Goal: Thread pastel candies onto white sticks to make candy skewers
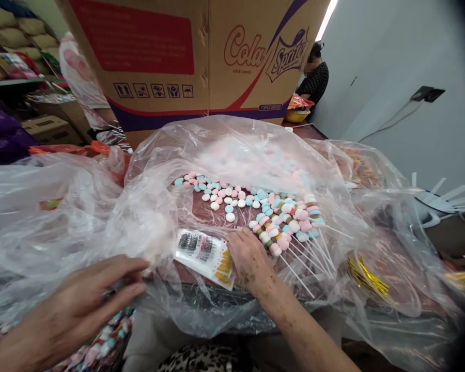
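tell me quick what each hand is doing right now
Left hand: fingers closed, pinching the clear plastic bag.
Right hand: laid flat and open, pressing on the printed label beside the candy sticks; holding nothing.

Bright, even indoor light; 1 ceiling strip light glows at the top right. Soft glare whitens the clear plastic sheeting, hazing what lies beneath. Edges bow from wide-angle distortion, corners darken, and the near left hand is slightly blurred.
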Motion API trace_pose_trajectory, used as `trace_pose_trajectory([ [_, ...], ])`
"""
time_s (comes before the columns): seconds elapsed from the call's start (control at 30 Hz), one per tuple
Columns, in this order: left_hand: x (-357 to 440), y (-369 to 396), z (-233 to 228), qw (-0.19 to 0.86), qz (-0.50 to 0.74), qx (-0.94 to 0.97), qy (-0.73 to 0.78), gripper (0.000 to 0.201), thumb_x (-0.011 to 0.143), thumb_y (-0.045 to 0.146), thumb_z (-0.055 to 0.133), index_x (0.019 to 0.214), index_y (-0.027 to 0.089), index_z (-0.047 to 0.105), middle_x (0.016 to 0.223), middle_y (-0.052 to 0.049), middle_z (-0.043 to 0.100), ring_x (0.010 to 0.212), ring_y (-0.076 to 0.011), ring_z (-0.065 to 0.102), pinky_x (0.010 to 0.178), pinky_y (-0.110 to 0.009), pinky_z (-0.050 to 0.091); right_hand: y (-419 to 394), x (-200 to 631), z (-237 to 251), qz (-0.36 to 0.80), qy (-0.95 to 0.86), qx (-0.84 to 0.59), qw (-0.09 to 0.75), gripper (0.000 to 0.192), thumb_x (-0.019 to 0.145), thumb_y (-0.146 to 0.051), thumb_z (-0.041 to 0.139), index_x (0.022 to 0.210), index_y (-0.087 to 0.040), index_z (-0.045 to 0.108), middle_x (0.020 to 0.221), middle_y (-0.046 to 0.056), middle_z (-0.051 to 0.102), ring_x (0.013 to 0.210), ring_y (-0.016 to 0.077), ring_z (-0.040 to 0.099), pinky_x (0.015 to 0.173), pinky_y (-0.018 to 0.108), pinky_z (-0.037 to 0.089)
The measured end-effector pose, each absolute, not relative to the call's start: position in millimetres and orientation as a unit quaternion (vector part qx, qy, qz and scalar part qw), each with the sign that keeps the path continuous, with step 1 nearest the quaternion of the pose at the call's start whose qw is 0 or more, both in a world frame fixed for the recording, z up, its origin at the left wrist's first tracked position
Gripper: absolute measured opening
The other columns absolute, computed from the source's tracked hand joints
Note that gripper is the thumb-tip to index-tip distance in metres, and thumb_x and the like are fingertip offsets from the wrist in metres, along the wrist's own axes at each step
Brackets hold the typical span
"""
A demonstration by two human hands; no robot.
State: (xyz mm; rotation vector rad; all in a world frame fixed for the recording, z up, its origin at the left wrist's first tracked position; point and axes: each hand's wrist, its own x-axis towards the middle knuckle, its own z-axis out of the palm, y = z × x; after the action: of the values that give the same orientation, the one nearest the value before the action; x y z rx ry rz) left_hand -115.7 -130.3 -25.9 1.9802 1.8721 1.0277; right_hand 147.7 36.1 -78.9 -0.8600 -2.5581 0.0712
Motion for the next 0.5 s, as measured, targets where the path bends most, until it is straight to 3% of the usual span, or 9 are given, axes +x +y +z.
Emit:
trace_pose_trajectory([
  [0.13, -67.9, -73.6, -37.0, -0.031, 0.306, 0.772, 0.556, 0.034, 0.096, 0.026, 0.057, 0.129, 0.021, 0.059, 0.119, -0.012, 0.071, 0.113, -0.0292, 0.063, 0.098, -0.040, 0.050, 33.1, 152.4, -74.6, -0.004, -0.917, -0.314, 0.247, 0.017, 0.087, -0.004, 0.060, 0.093, -0.018, 0.068, 0.088, 0.008, 0.069, 0.081, 0.0235, 0.055, 0.073, 0.034, 0.046],
  [0.23, -42.8, -41.7, -49.4, -0.071, 0.284, 0.783, 0.548, 0.044, 0.094, 0.019, 0.056, 0.136, 0.011, 0.050, 0.129, -0.019, 0.065, 0.127, -0.0345, 0.053, 0.103, -0.050, 0.044, 32.5, 156.4, -69.3, -0.024, -0.904, -0.313, 0.291, 0.023, 0.093, -0.008, 0.056, 0.106, -0.019, 0.071, 0.113, 0.010, 0.071, 0.090, 0.0244, 0.056, 0.079, 0.036, 0.049],
  [0.37, -33.4, -19.0, -56.4, -0.016, 0.283, 0.801, 0.528, 0.016, 0.094, 0.012, 0.052, 0.098, 0.017, 0.067, 0.095, -0.009, 0.073, 0.106, -0.0301, 0.061, 0.093, -0.046, 0.045, 33.8, 163.3, -66.0, -0.015, -0.881, -0.315, 0.353, 0.032, 0.099, -0.011, 0.046, 0.116, -0.021, 0.072, 0.132, 0.010, 0.064, 0.101, 0.0252, 0.056, 0.091, 0.039, 0.049],
  [0.5, -36.9, -9.8, -49.0, 0.064, 0.275, 0.804, 0.523, 0.021, 0.098, 0.020, 0.053, 0.080, 0.018, 0.065, 0.084, -0.006, 0.067, 0.086, -0.0231, 0.058, 0.080, -0.037, 0.045, 35.5, 165.4, -68.6, 0.064, -0.865, -0.289, 0.406, 0.029, 0.099, -0.013, 0.049, 0.115, -0.021, 0.071, 0.121, 0.009, 0.069, 0.101, 0.0245, 0.058, 0.090, 0.039, 0.050],
])
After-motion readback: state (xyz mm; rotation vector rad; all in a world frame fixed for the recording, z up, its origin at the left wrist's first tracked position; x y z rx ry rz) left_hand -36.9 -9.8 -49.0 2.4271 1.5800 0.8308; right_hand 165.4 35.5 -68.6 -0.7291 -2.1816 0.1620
